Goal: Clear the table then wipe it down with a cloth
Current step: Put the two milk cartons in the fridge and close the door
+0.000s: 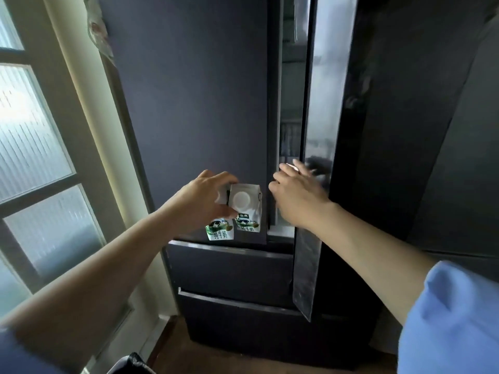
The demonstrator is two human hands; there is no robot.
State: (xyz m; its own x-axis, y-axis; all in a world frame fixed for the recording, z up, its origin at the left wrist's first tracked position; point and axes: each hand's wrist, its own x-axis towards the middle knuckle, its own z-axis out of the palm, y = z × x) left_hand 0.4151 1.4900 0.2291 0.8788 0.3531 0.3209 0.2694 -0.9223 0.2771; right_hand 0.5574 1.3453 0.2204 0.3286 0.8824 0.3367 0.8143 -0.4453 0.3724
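Observation:
I face a tall dark fridge [189,103]. My left hand [199,203] grips two small white milk cartons [244,209] with green labels and round white caps, holding them side by side in front of the fridge's left door. My right hand [294,195] rests on the inner edge of the glossy right fridge door [321,117], fingers curled around it. That door stands slightly ajar, and a narrow gap shows dim shelves inside. The table and any cloth are out of view.
Two dark freezer drawers [229,268] sit below the doors. A frosted glass door with a pale frame [40,157] stands at the left. A dark cabinet panel [432,130] fills the right. Brown floor [243,363] lies underneath.

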